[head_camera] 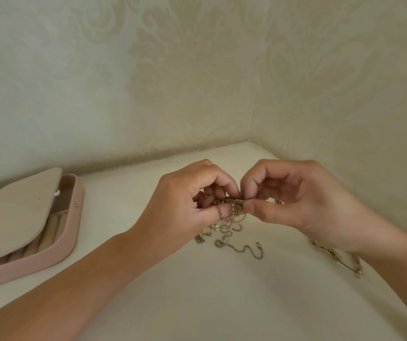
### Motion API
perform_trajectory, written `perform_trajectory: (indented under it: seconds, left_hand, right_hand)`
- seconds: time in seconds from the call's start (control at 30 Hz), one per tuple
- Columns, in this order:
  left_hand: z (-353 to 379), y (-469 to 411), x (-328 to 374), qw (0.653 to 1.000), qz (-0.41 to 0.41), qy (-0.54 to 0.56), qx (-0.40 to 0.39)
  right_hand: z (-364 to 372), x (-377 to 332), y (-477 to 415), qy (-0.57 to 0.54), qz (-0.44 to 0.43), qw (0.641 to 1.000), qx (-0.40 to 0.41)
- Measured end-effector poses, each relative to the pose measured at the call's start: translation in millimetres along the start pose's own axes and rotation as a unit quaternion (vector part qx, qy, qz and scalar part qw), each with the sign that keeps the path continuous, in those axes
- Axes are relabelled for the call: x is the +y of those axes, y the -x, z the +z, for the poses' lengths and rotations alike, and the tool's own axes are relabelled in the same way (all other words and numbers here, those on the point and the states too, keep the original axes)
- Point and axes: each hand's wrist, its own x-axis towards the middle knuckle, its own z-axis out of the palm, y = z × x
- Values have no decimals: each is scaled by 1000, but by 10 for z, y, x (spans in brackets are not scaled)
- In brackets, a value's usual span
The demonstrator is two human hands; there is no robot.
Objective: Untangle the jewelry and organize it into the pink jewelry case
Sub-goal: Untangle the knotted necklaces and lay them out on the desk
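A tangle of thin chains (229, 212) hangs between my two hands above the white table (197, 291). My left hand (187, 205) pinches the knot, with a pink-gold chain looped over its thumb. My right hand (293, 200) pinches the same knot from the right with thumb and forefinger. Loose ends with small charms (237, 244) trail down onto the table. The pink jewelry case (57, 249) lies open at the left, its inner beige flap (18, 212) partly covering the ring rolls.
Another piece of jewelry with beads (340, 257) lies on the table under my right wrist. Patterned cream walls meet in a corner (251, 139) just behind the hands.
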Motion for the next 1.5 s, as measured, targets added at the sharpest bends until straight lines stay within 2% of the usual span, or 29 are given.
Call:
perform_trajectory:
  seconds: [0.2, 0.3, 0.47, 0.57, 0.63, 0.7, 0.87, 1.03, 1.2, 1.33, 1.5]
  left_hand:
    - [-5, 2, 32, 1000, 20, 17, 17]
    - [-5, 10, 29, 999, 29, 22, 21]
    - [-11, 6, 14, 998, 39, 29, 29]
    - [-8, 7, 0, 998, 47, 17, 22]
    - [-7, 7, -6, 999, 45, 9, 17]
    - [-4, 1, -14, 999, 33, 1, 17]
    - [-1, -21, -23, 999, -5, -13, 38]
    - [-11, -19, 4, 999, -14, -14, 33]
    - [-5, -20, -13, 1000, -20, 11, -8]
    - [18, -16, -31, 995, -50, 78, -39]
    - [47, -20, -13, 977, -116, 153, -93]
  right_hand:
    - [-7, -35, -16, -112, -5, 993, 39]
    - [-12, -35, -28, -106, 1, 992, 63]
    - [-22, -40, -4, -25, 26, 998, 61]
    - [-4, -25, 9, 124, -12, 989, 84]
    - [12, -22, 10, 183, -26, 977, 103]
    - [15, -37, 16, 162, -20, 980, 116]
    - [5, -81, 2, 24, 45, 993, 109]
    - [-19, -79, -12, -45, 20, 993, 107]
    - [-4, 49, -57, -151, 41, 981, 117]
    - [-8, 52, -64, -157, 41, 978, 129]
    - [-41, 19, -58, -92, 53, 981, 162]
